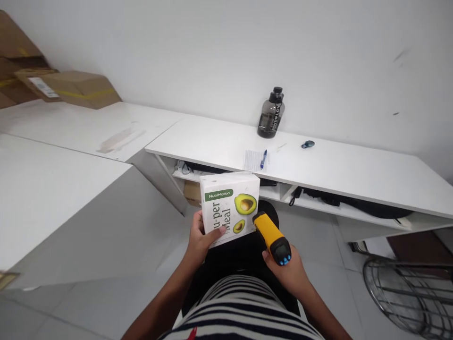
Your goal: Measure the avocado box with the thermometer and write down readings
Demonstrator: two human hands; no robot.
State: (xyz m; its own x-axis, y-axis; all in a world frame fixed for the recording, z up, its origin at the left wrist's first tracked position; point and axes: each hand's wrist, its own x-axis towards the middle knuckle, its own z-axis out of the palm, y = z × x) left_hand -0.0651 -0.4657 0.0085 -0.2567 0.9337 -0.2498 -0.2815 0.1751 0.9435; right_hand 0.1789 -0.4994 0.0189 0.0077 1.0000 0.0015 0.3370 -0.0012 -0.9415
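My left hand grips a white NutriMotion box by its lower left side, thumb across the front. Avocado pictures and green lettering show on the box, part of the words under my thumb. In my right hand is a yellow and black handheld device with a pistol shape, like an infrared thermometer, with a small screen and blue buttons facing me. Its front end is close to the right edge of the box; whether they touch I cannot tell. The device hides most of my right fingers.
Ahead stands a white desk with a dark water bottle, a blue pen on a printed sheet, and a small dark object. Cardboard boxes sit at the left. A metal wire rack is low at the right.
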